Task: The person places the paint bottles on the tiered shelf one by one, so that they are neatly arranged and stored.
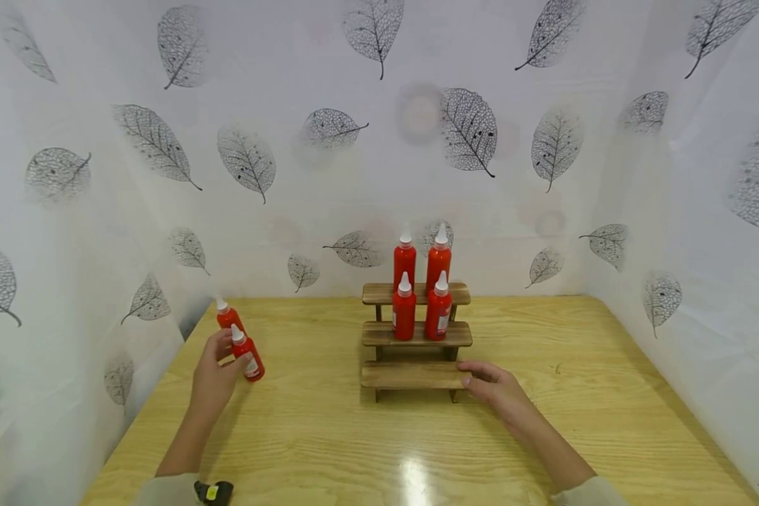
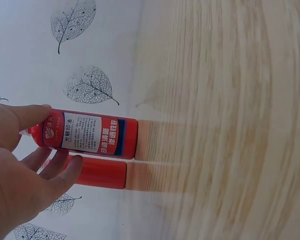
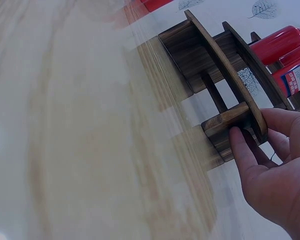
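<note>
On the left, my left hand [image 1: 213,376] holds a red squeeze bottle [image 1: 250,360] with a white pointed cap, thumb on one side and fingers on the other. Its printed label [image 2: 82,132] shows in the left wrist view. A second red bottle [image 2: 102,172] stands right behind it; the fingers come between the two. My right hand [image 1: 500,397] pinches the right end of the lowest step of a three-step wooden display stand [image 1: 411,376]. In the right wrist view the thumb [image 3: 241,150] lies under the step and a finger over its edge.
Two red bottles stand on the stand's middle step, the right one [image 1: 438,316] with its label partly showing. Two more, including a left one [image 1: 404,261], stand on the top step. Leaf-patterned white sheeting [image 1: 329,183] surrounds the wooden table [image 1: 316,436] at back and sides.
</note>
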`<state>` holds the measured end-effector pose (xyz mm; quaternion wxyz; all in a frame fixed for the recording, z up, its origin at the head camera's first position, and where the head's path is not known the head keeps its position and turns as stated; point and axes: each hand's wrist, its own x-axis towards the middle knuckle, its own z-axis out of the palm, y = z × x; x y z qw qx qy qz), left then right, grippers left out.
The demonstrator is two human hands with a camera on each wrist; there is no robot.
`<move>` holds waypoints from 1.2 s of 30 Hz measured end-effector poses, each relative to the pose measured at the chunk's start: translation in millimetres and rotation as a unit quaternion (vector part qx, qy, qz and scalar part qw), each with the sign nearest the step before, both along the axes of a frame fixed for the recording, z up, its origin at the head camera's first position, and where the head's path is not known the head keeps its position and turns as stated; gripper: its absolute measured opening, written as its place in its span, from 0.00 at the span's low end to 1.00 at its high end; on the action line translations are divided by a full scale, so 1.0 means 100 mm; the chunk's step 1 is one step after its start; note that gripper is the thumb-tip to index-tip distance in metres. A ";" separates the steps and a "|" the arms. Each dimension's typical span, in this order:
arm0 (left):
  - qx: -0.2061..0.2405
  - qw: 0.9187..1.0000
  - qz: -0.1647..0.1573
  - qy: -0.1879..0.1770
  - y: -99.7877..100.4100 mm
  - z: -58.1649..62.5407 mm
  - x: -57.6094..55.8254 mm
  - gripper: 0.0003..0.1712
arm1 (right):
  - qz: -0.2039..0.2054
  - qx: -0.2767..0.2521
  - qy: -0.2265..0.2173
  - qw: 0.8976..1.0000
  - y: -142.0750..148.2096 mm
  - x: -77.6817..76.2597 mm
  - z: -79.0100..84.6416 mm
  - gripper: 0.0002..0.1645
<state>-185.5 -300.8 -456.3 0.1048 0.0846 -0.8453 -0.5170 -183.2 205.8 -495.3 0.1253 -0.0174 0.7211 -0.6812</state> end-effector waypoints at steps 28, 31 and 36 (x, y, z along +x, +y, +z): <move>0.011 0.999 -0.011 0.032 0.24 0.12 0.11 0.35 | -0.002 0.005 -0.001 1.000 0.00 0.01 0.01 0.28; 0.010 0.999 -0.025 0.041 0.33 0.16 0.14 0.34 | -0.003 0.004 -0.001 1.000 0.00 0.01 0.01 0.28; 0.011 0.997 -0.058 0.048 0.53 0.25 0.19 0.34 | -0.002 0.006 -0.001 1.000 0.00 0.01 0.00 0.28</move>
